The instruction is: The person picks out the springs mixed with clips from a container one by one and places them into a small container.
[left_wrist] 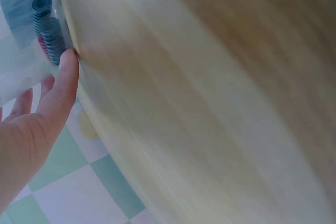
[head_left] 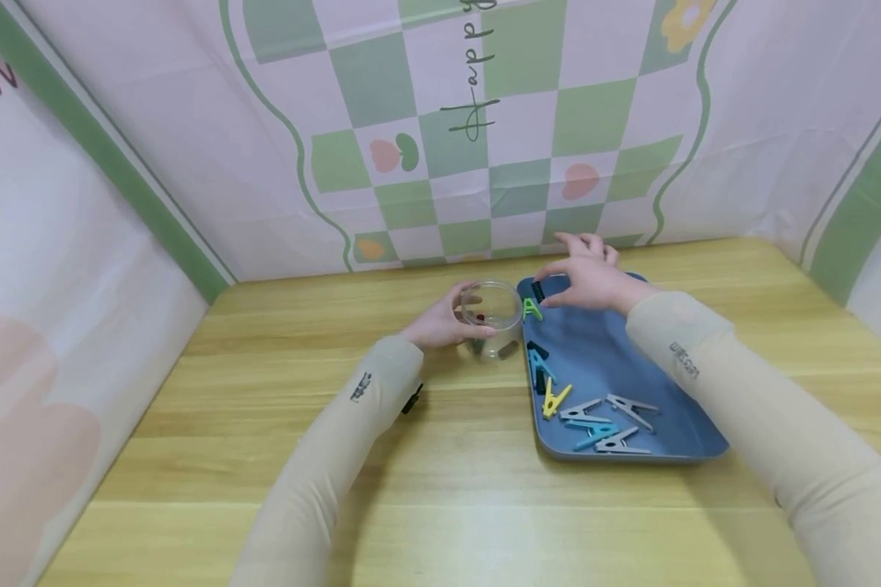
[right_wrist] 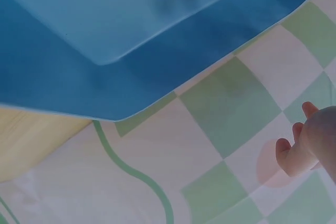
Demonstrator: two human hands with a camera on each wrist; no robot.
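My left hand [head_left: 444, 320] grips a clear round container [head_left: 512, 328] from its left side, thumb in front and fingers behind. Through its wall in the left wrist view show ribbed dark green cylinders [left_wrist: 52, 40] and a bit of red. My right hand [head_left: 589, 279] hovers over the far left corner of a blue tray [head_left: 617, 350], thumb and index finger apart. Right by those fingertips lies a ribbed black piece [head_left: 538, 291], with a green clothespin [head_left: 532, 309] just nearer. The right wrist view shows fingers without anything visible between them.
Along the tray's left side lie dark pieces [head_left: 541, 381], a blue clothespin [head_left: 539, 364] and a yellow clothespin [head_left: 555, 399]. Several grey and blue clothespins [head_left: 593, 432] lie at its near end. A checked cloth [head_left: 455, 196] hangs behind the wooden table [head_left: 440, 489].
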